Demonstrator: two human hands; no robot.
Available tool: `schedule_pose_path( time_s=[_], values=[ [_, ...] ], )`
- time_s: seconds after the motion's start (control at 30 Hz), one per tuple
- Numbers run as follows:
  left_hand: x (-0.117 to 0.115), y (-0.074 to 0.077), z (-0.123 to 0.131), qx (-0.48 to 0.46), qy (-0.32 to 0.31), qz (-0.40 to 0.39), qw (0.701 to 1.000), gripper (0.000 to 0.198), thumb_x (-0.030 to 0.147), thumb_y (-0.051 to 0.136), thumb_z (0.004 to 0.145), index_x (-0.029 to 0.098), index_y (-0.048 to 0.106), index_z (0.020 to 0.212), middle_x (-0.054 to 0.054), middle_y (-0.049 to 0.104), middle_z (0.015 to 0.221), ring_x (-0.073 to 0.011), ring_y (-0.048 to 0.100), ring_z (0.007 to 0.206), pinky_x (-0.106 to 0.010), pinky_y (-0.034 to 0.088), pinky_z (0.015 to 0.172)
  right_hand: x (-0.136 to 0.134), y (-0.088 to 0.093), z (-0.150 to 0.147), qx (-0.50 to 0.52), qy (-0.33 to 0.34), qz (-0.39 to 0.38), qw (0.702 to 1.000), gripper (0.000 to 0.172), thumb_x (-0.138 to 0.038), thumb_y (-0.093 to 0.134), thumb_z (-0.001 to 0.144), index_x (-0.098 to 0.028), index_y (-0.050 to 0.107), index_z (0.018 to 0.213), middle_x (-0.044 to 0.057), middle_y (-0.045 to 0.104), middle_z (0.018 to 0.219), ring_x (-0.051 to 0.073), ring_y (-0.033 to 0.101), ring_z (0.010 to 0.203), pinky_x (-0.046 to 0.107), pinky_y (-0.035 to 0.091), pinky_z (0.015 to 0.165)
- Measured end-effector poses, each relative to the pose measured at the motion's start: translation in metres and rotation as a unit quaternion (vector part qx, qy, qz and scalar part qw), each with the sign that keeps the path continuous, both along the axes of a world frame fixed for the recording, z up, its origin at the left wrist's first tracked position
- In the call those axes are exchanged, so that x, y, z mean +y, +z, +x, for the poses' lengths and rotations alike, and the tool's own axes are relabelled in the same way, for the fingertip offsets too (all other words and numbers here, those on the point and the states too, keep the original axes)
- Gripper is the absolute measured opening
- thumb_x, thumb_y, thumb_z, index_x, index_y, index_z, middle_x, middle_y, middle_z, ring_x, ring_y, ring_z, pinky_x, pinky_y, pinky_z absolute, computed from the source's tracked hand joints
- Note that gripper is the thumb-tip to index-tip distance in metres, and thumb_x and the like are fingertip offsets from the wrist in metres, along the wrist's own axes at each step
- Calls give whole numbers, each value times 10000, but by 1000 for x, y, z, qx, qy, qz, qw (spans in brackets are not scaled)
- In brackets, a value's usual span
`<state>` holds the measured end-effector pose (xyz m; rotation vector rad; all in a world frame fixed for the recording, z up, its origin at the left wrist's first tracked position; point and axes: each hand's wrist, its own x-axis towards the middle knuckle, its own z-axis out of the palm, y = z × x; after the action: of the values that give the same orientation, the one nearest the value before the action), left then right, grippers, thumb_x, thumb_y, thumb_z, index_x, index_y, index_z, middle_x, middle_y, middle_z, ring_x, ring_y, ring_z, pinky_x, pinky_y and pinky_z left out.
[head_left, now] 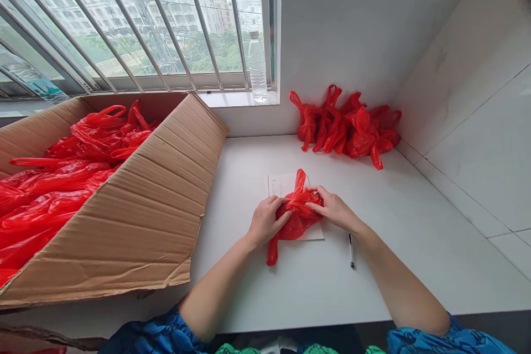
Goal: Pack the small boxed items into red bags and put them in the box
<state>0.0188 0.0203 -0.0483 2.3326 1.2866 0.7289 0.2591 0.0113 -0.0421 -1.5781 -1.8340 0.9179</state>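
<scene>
The left hand (265,221) and right hand (332,209) are both closed, gripping a red plastic bag (296,213) from opposite sides. The bag is bunched between the hands, and its lower end trails past the edge of a sheet of paper (290,185) on a white counter (415,271). A pen (351,250) lies just right of the paper. An open cardboard box (136,221) of loose red bags (62,188) stands left. Bundled red bags (344,127) rest against the wall (340,38). A water bottle (258,66) stands on the window sill (236,99).
</scene>
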Motion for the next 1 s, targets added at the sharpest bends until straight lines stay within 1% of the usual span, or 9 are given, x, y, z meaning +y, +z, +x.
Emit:
schedule_pose_path(
  time_s=[0.1, 0.23, 0.3, 0.43, 0.57, 0.7, 0.8, 0.9, 1.0],
  values=[
    [-3, 0, 0, 13, 3, -1, 1000, 247, 334, 540, 930, 245, 658, 1128, -46, 648, 958, -202, 609, 875, -331, 488, 785, -1, -3, -2, 28, 4, 3, 1000, 378, -457, 559, 899, -276, 567, 1231, 16, 735, 997, 197, 682, 795, 317, 525, 712],
    [-12, -4, 0, 26, 8, 10, 1000, 232, 302, 574, 912, 220, 663, 1110, -54, 657, 962, -201, 613, 873, -323, 479, 791, -3, -9, -1, 40, 19, 37, 998, 315, -441, 531, 918, -274, 609, 1172, 33, 728, 1129, 219, 688, 973, 328, 530, 820],
    [-17, -5, 0, 25, 6, 9, 1000, 224, 286, 588, 902, 214, 666, 1099, -53, 666, 953, -200, 618, 866, -314, 476, 786, -3, -15, 1, 31, 37, 47, 998, 330, -459, 527, 915, -280, 610, 1179, 37, 725, 1146, 223, 691, 968, 326, 535, 810],
    [-32, -3, -2, -6, 10, -16, 1000, 209, 266, 591, 897, 201, 664, 1082, -47, 675, 934, -184, 624, 834, -282, 471, 748, -4, -23, 6, 3, 67, 49, 997, 427, -510, 506, 913, -285, 566, 1271, 58, 733, 1069, 220, 693, 832, 316, 540, 701],
    [-42, 0, -4, -26, 14, -35, 999, 201, 271, 583, 904, 200, 653, 1079, -43, 686, 959, -173, 632, 845, -264, 470, 754, -6, -26, 6, -1, 76, 46, 996, 526, -554, 524, 895, -282, 509, 1345, 31, 708, 922, 193, 666, 760, 284, 526, 685],
    [-42, -10, -2, 59, 11, -17, 998, 239, 378, 643, 868, 205, 662, 1031, -46, 682, 929, -188, 636, 817, -272, 464, 710, -4, -37, 4, -36, 70, 26, 997, 610, -588, 524, 876, -258, 466, 1386, -18, 638, 747, 175, 611, 621, 281, 512, 641],
    [-43, -13, 1, 96, 6, 7, 995, 276, 419, 666, 845, 210, 671, 1024, -53, 678, 913, -199, 643, 811, -277, 471, 694, 0, -47, 6, -31, 94, 9, 995, 624, -598, 503, 880, -247, 455, 1394, -8, 653, 754, 196, 646, 667, 290, 524, 653],
    [-52, 6, -3, 54, 10, 17, 998, 236, 308, 628, 863, 211, 670, 1074, -47, 688, 928, -188, 653, 836, -260, 482, 695, 2, -48, 13, -16, 94, 18, 995, 648, -606, 494, 890, -252, 423, 1428, 3, 682, 787, 196, 666, 689, 291, 539, 674],
    [-75, 55, -23, -37, 26, 18, 999, 248, 238, 584, 863, 199, 672, 1092, -47, 688, 932, -167, 647, 808, -253, 495, 694, 1, -42, 21, -19, 54, 56, 997, 639, -630, 484, 889, -264, 463, 1412, 21, 717, 836, 211, 699, 713, 302, 558, 668]
  ],
)
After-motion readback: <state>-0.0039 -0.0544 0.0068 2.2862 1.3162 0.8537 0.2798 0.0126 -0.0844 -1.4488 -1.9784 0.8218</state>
